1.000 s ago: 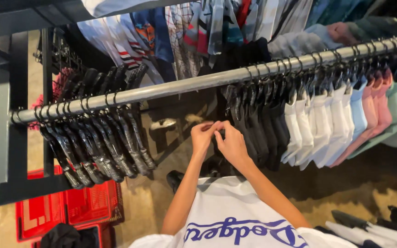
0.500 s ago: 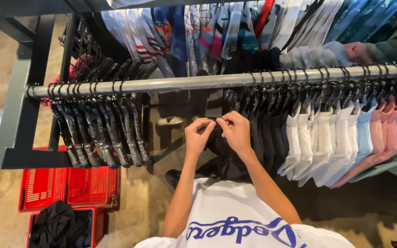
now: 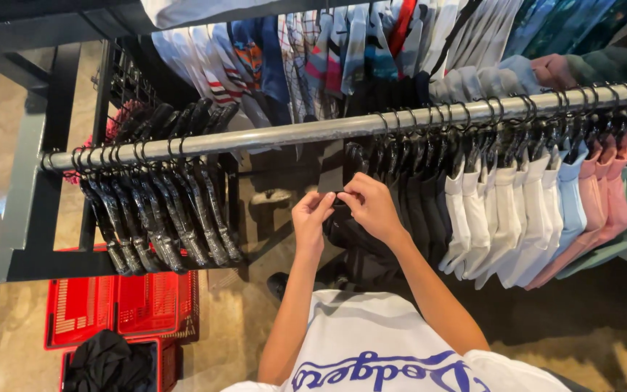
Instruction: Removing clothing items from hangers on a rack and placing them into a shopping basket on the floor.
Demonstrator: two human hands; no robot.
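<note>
A small dark tag [image 3: 333,181] sits at the collar of the black shirt [image 3: 371,239], just under the metal rail [image 3: 292,133]. It is a flat rectangle, black all over (its face is too small to make out). The left hand [image 3: 311,218] and right hand [image 3: 370,209] meet right below it, fingertips pinching its lower edge. No packages, signs or screens show.
</note>
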